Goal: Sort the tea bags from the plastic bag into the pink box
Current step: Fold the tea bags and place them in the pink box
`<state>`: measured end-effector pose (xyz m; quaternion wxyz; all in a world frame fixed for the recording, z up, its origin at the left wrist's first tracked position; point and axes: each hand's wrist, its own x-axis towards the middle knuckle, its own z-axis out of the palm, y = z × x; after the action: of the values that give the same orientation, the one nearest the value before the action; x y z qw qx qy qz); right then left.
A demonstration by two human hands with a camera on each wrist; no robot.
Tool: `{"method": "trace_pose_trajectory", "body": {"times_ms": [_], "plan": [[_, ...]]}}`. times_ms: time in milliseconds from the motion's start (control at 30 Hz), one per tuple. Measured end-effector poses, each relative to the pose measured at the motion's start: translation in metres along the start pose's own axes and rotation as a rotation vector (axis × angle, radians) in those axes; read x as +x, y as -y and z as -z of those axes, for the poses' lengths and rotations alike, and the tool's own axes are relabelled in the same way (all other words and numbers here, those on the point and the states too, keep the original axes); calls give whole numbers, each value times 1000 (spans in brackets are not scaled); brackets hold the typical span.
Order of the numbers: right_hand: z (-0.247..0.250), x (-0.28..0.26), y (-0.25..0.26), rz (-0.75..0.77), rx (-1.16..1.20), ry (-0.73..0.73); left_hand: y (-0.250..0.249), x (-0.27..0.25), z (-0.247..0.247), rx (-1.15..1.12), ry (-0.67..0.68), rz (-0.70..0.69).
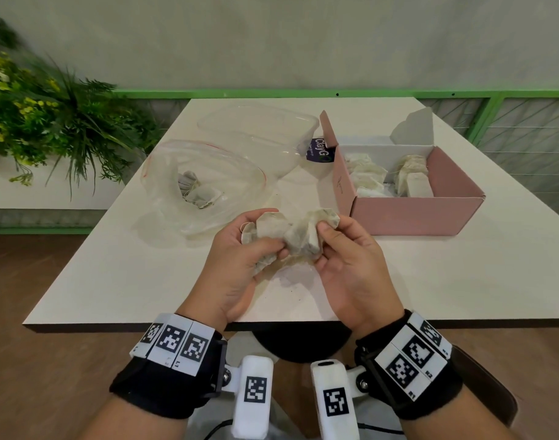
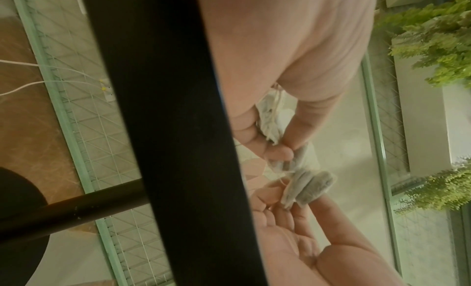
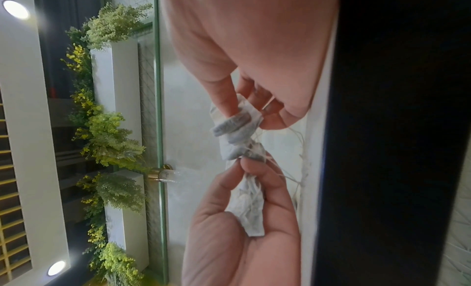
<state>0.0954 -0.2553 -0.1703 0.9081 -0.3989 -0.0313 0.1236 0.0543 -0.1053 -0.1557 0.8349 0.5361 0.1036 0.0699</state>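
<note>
A tangled clump of tea bags (image 1: 291, 235) with loose strings hangs just above the white table (image 1: 430, 281), near its front edge. My left hand (image 1: 265, 236) grips the clump's left side. My right hand (image 1: 325, 246) pinches its right side. In the left wrist view my left hand (image 2: 288, 148) pinches a tea bag (image 2: 308, 183). The right wrist view has my right hand (image 3: 251, 117) pinching a folded bag (image 3: 234, 127). The clear plastic bag (image 1: 240, 185) lies open at the left with a few tea bags (image 1: 199, 193) inside. The pink box (image 1: 414, 214) stands open at the right, holding several tea bags (image 1: 367, 176).
A clear plastic container (image 1: 259, 131) sits behind the plastic bag, with a purple label (image 1: 318, 150) beside the box. Green plants (image 1: 49, 122) stand left of the table. A green rail (image 1: 303, 93) runs behind it.
</note>
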Motion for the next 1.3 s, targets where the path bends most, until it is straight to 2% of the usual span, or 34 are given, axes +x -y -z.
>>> {"method": "trace_pose_trajectory", "body": {"times_ms": [333, 467, 700, 1033, 1133, 1300], "plan": [[1, -6, 12, -73, 197, 10, 1, 3, 3, -55, -75, -28], [-5, -13, 15, -65, 135, 10, 1, 3, 2, -72, -103, -46], [-7, -8, 5, -59, -168, 95, 2, 3, -2, -56, -88, -39], [-11, -10, 1, 1, -158, 9, 5, 0, -4, 28, -30, -98], [-10, -11, 2, 13, -107, 1, 7, 1, -4, 73, -57, -119], [-6, -13, 9, -57, -19, 92, 8, 3, -4, 127, -100, -126]]}}
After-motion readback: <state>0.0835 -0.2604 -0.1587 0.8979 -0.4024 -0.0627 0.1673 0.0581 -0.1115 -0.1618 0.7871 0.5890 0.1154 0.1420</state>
